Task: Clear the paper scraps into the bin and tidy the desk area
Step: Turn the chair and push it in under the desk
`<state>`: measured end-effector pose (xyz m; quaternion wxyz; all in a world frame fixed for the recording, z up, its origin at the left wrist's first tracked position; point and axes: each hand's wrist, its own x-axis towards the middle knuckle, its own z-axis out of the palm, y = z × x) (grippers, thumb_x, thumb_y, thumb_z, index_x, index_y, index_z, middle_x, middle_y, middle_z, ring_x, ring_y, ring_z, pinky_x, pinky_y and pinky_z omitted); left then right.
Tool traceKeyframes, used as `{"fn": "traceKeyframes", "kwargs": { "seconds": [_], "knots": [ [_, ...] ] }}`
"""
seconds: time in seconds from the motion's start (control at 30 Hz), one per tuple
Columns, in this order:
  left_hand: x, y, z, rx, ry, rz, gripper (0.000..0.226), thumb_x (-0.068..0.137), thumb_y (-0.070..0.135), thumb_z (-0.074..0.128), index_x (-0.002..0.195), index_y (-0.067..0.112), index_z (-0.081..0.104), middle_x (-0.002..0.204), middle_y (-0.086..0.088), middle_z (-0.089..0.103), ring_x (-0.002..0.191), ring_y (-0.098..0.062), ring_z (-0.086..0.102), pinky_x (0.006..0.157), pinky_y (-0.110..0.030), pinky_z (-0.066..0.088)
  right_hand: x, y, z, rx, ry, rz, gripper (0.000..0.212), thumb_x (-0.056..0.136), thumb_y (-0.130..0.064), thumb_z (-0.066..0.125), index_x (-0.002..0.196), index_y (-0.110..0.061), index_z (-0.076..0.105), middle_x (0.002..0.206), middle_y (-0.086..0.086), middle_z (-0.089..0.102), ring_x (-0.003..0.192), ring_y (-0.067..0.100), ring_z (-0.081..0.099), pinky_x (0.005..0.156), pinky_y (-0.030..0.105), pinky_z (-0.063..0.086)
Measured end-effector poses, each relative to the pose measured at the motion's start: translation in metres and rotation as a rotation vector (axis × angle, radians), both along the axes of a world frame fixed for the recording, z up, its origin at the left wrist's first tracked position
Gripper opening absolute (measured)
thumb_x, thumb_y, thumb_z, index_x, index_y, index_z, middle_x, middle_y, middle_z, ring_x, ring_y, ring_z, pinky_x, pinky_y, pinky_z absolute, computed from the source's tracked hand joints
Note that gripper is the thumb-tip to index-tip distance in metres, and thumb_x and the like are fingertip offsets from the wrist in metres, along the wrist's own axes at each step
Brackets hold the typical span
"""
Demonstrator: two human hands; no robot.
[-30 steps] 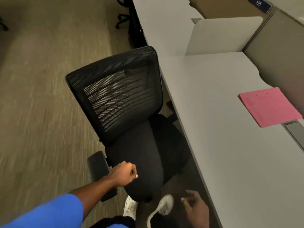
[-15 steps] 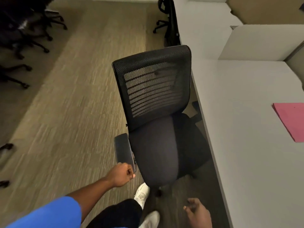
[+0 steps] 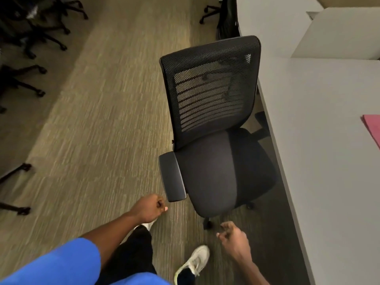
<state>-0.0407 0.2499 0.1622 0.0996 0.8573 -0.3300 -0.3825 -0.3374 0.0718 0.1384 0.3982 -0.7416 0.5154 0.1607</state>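
A black mesh-back office chair [image 3: 213, 128] stands on the carpet beside the grey desk [image 3: 320, 124], its seat partly under the desk edge. My left hand [image 3: 149, 208] is a closed fist just below the chair's left armrest [image 3: 172, 176], not touching it; I cannot see anything inside the fist. My right hand [image 3: 234, 241] hangs lower right with fingers loosely curled and nothing in it. A pink paper folder [image 3: 373, 128] lies at the desk's right edge, cut off by the frame. No bin or paper scraps are in view.
Several black chair bases [image 3: 24, 38] crowd the far left. Another black chair [image 3: 224, 15] stands at the top by the desk. A white divider panel [image 3: 337, 31] stands on the desk at the upper right. My white shoe [image 3: 195, 260] is on the carpet.
The view has swung left, so the chair and desk sit further right and the pink folder is nearly out of frame. My left fist has moved off the armrest.
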Motion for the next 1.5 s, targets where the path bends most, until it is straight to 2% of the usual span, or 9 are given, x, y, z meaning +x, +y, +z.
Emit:
{"fn": "traceKeyframes", "kwargs": {
  "seconds": [0.2,0.37,0.7,0.93,1.03,1.2,1.3,1.37,1.5],
  "knots": [
    [0.076,0.004,0.0,-0.016,0.031,-0.065,0.016,0.091,0.037,0.072,0.09,0.021,0.077,0.087,0.007,0.078,0.083,-0.01,0.073,0.083,-0.039,0.061,0.063,0.015,-0.005,-0.017,0.032,-0.033,0.036,0.089,-0.038,0.072,0.124,-0.032,0.065,0.106,-0.01,0.077,0.106,0.017,0.072,0.09,0.035,0.057],
    [0.172,-0.019,0.013,-0.003,0.005,-0.163,0.019,0.092,0.039,0.073,0.09,0.021,0.076,0.088,0.004,0.078,0.083,-0.014,0.073,0.084,-0.042,0.061,0.137,0.031,-0.004,-0.033,0.016,-0.163,0.04,0.088,-0.04,0.072,0.126,-0.03,0.064,0.089,-0.017,0.067,0.1,0.016,0.069,0.079,0.031,0.047],
    [0.306,-0.126,0.068,-0.135,-0.092,-0.34,0.019,0.094,0.038,0.073,0.096,0.019,0.075,0.093,0.003,0.077,0.089,-0.017,0.072,0.089,-0.044,0.061,0.262,0.061,-0.013,-0.164,-0.018,-0.293,0.056,0.087,-0.048,0.074,0.136,-0.031,0.052,0.13,0.0,0.052,0.125,0.025,0.055,0.094,0.042,0.053],
    [0.319,-0.21,0.118,-0.409,0.102,-0.114,0.08,0.076,0.057,0.087,0.14,0.02,0.055,0.127,0.007,0.069,0.111,-0.012,0.07,0.094,-0.037,0.059,0.287,0.072,-0.022,-0.242,0.111,-0.149,0.074,0.085,-0.05,0.072,0.146,-0.024,0.042,0.141,0.002,0.048,0.132,0.026,0.043,0.095,0.044,0.055],
    [0.304,-0.235,0.129,-0.544,0.24,-0.096,0.063,0.079,0.052,0.087,0.132,0.025,0.065,0.124,0.012,0.075,0.116,-0.006,0.071,0.102,-0.032,0.056,0.284,0.073,-0.031,-0.266,0.158,-0.087,0.074,0.086,-0.039,0.073,0.148,-0.02,0.038,0.138,0.006,0.05,0.129,0.028,0.048,0.094,0.043,0.056],
    [0.286,-0.245,0.119,-0.621,0.472,0.075,0.052,0.092,0.065,0.065,0.122,0.023,0.072,0.128,0.006,0.077,0.123,-0.015,0.071,0.115,-0.049,0.052,0.272,0.076,-0.042,-0.304,0.158,-0.057,0.069,0.082,-0.028,0.072,0.144,-0.022,0.042,0.131,0.005,0.052,0.124,0.028,0.051,0.09,0.043,0.058],
    [0.27,-0.241,0.125,-0.611,0.517,0.05,0.022,0.108,0.029,0.056,0.123,0.018,0.067,0.112,0.01,0.079,0.1,0.002,0.075,0.088,-0.022,0.063,0.263,0.077,-0.041,-0.3,0.145,-0.075,0.07,0.081,-0.026,0.072,0.143,-0.023,0.041,0.132,0.004,0.051,0.125,0.028,0.05,0.092,0.043,0.058],
    [0.268,-0.236,0.122,-0.605,0.503,0.023,0.016,0.108,0.021,0.056,0.117,0.017,0.069,0.099,0.016,0.081,0.094,0.005,0.076,0.076,-0.013,0.06,0.253,0.077,-0.038,-0.297,0.144,-0.078,0.072,0.08,-0.024,0.073,0.144,-0.023,0.04,0.134,0.004,0.05,0.126,0.028,0.048,0.092,0.043,0.057],
    [0.259,-0.217,0.128,-0.589,0.556,0.022,0.024,0.093,0.035,0.07,0.108,0.018,0.075,0.109,0.011,0.082,0.109,-0.01,0.076,0.098,-0.033,0.058,0.225,0.081,-0.036,-0.299,0.118,-0.079,0.077,0.077,-0.02,0.07,0.146,-0.026,0.038,0.137,0.002,0.047,0.129,0.027,0.046,0.094,0.043,0.058]
  ]
}}
